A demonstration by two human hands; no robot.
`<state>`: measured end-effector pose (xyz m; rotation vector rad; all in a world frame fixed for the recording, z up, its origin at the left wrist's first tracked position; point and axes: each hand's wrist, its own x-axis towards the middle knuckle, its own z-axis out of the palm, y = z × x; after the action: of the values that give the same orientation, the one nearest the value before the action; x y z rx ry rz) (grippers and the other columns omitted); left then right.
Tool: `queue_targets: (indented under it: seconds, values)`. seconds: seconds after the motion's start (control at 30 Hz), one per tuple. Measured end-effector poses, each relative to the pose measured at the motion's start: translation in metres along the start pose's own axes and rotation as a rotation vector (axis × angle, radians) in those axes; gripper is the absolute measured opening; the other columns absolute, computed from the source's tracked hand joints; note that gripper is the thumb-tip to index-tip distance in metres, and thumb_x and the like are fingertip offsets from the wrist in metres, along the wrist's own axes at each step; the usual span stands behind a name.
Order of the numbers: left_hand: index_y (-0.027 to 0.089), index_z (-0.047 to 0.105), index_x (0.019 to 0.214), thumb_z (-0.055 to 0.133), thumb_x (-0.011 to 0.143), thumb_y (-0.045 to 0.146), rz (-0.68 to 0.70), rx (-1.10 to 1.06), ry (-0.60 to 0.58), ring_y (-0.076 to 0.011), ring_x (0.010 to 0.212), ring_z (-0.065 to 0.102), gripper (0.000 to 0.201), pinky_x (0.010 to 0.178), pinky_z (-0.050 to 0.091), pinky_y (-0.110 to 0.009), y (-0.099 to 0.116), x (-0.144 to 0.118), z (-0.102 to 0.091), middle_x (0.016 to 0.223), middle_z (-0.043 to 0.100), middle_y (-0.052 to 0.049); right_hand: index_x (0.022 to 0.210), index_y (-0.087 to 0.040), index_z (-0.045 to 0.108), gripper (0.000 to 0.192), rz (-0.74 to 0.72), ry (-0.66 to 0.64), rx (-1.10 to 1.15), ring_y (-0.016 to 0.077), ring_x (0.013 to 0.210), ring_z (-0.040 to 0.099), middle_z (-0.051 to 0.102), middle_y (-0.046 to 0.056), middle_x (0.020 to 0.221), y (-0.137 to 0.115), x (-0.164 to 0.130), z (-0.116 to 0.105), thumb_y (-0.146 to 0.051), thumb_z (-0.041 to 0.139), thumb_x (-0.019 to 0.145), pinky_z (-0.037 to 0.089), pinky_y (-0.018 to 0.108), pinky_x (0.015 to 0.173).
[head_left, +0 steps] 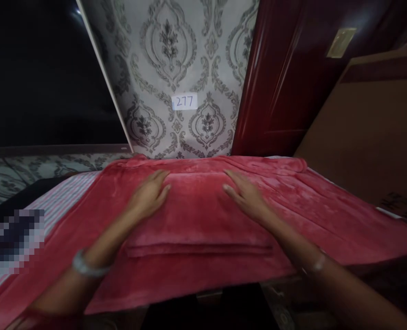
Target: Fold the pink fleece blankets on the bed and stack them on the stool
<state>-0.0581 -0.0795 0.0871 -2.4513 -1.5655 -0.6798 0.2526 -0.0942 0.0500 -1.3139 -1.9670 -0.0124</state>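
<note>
pressing flat, the left hand [148, 195] and right hand [246, 195] rest open-palmed on the folded red blanket [196, 215] on the bed [57, 206]; it looks soft, limp, best gripped at its folded edges.

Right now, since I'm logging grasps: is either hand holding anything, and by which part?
Nothing is held. The left hand and right hand lie flat, palms down, on the folded red blanket.

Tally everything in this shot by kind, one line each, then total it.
Hands flat on the blanket: 2, left hand and right hand
Red blanket: 1
Striped sheet: 1
Bangles: 2, left bangle and right bangle
Number label: 1
Total: 7
</note>
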Motion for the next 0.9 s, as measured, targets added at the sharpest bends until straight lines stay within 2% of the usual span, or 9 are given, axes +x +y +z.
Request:
queue_targets:
  seconds: [0.07,0.13,0.23,0.3,0.4,0.5,0.67,0.8,0.9]
  values:
    - [0.012,0.048,0.144,0.045,0.096,0.031,-0.066,0.028,-0.126,-0.0271,0.143,0.044,0.052,0.116,0.037,-0.04,0.013,0.05,0.01,0.152,0.05,-0.015,0.147,-0.015,0.049,0.055,0.13,-0.104,0.015,0.0278,0.136,0.052,0.056,0.014,0.147,-0.003,0.051,0.018,-0.04,0.04,0.099,0.04,0.045,0.113]
    - [0.012,0.049,0.144,0.048,0.096,0.03,-0.123,0.054,-0.206,-0.0249,0.142,0.046,0.051,0.115,0.038,-0.033,0.019,0.088,0.023,0.152,0.051,-0.015,0.148,-0.012,0.048,0.055,0.312,-0.197,-0.055,0.0262,0.138,0.05,0.053,0.015,0.15,-0.001,0.09,0.033,-0.036,0.04,0.1,0.039,0.039,0.114]
    - [0.011,0.052,0.14,0.048,0.098,0.031,-0.195,0.087,-0.213,-0.0265,0.134,0.054,0.047,0.109,0.042,-0.034,0.014,0.11,0.05,0.144,0.057,-0.017,0.148,-0.006,0.047,0.055,0.476,-0.224,-0.147,0.0278,0.136,0.052,0.053,0.02,0.149,0.01,0.113,0.053,-0.032,0.037,0.101,0.041,0.037,0.109]
    - [0.01,0.053,0.139,0.046,0.099,0.034,-0.252,0.115,-0.203,-0.0309,0.135,0.052,0.047,0.112,0.04,-0.042,0.003,0.104,0.072,0.143,0.058,-0.02,0.146,-0.004,0.048,0.055,0.531,-0.214,-0.193,0.0318,0.135,0.052,0.054,0.024,0.146,0.021,0.104,0.068,-0.033,0.034,0.102,0.039,0.043,0.109]
    - [0.01,0.059,0.131,0.043,0.1,0.038,-0.312,0.136,-0.217,-0.0347,0.133,0.053,0.045,0.114,0.034,-0.053,-0.018,0.079,0.104,0.138,0.061,-0.021,0.137,-0.004,0.057,0.051,0.563,-0.226,-0.255,0.035,0.136,0.049,0.057,0.025,0.142,0.038,0.075,0.091,-0.034,0.037,0.101,0.031,0.05,0.113]
    - [0.013,0.061,0.129,0.038,0.101,0.041,-0.327,0.133,-0.222,-0.0325,0.131,0.054,0.046,0.116,0.032,-0.053,-0.032,0.063,0.122,0.135,0.064,-0.018,0.133,-0.007,0.061,0.05,0.513,-0.239,-0.321,0.0317,0.136,0.048,0.057,0.021,0.142,0.052,0.055,0.106,-0.036,0.035,0.103,0.029,0.047,0.114]
    - [0.016,0.063,0.129,0.035,0.102,0.038,-0.374,0.145,-0.2,-0.0295,0.134,0.052,0.045,0.117,0.03,-0.048,-0.036,0.064,0.124,0.135,0.064,-0.015,0.134,-0.01,0.06,0.05,0.451,-0.248,-0.398,0.0273,0.131,0.052,0.061,0.017,0.14,0.065,0.053,0.112,-0.037,0.03,0.104,0.033,0.042,0.11]
    - [0.012,0.061,0.133,0.031,0.101,0.037,-0.46,0.169,-0.183,-0.0338,0.143,0.041,0.05,0.12,0.022,-0.055,-0.035,0.062,0.121,0.14,0.059,-0.02,0.135,-0.01,0.06,0.051,0.442,-0.255,-0.414,0.0276,0.131,0.052,0.059,0.017,0.142,0.069,0.053,0.114,-0.037,0.029,0.105,0.034,0.042,0.109]
    - [0.014,0.06,0.135,0.033,0.101,0.042,-0.497,0.141,-0.223,-0.0346,0.143,0.041,0.052,0.12,0.023,-0.057,-0.043,0.059,0.119,0.144,0.057,-0.019,0.136,-0.01,0.059,0.051,0.439,-0.259,-0.416,0.0276,0.131,0.053,0.059,0.016,0.142,0.071,0.051,0.116,-0.037,0.029,0.105,0.034,0.042,0.109]
